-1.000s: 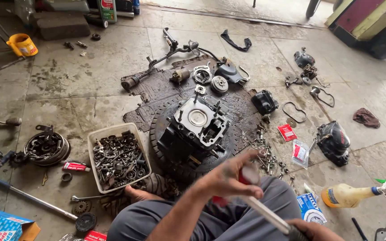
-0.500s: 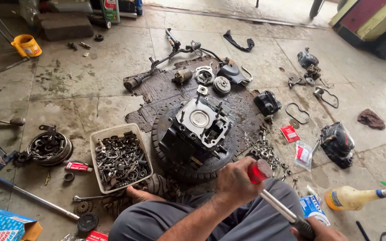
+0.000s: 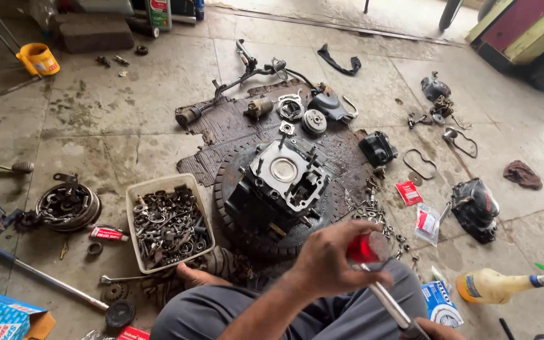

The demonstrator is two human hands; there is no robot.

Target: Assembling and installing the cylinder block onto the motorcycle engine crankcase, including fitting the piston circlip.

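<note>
The left hand [image 3: 332, 264] grips a red-handled tool [image 3: 379, 277], its far end in the barely visible right hand [image 3: 436, 328], the engine [image 3: 281, 186] just ahead awaiting careful tool placement.

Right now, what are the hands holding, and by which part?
A tool with a red handle and a metal shaft. The left hand wraps the red end; the right hand, mostly out of frame, holds the shaft's lower end.
</note>
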